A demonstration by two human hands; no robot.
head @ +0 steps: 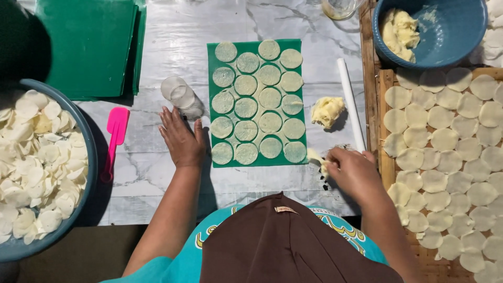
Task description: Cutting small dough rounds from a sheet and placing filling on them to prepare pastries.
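From my remote seat I see the marble-patterned table (173, 31) filling the view. At three o'clock a woven bamboo tray (386, 167) carries rows of pale dough discs (444, 139); at nine o'clock a blue-grey basin (90, 157) is heaped with more cut discs. At one o'clock a blue bowl (456, 31) holds a mass of dough. At eleven o'clock lies a stack of green sheets (86, 44). Dead centre, a green mat (257, 102) bears four columns of round dough pieces. A white rolling tube (351, 102) lies just right of it, with a dough lump (327, 110) between them. A pink scraper (114, 139) sits at nine o'clock. My left hand (182, 139) lies flat, fingers apart, just beside the mat's left edge, near a clear glass cup (181, 97). My right hand (353, 170) is pinched around a small dough scrap (317, 159) at the mat's lower right corner.
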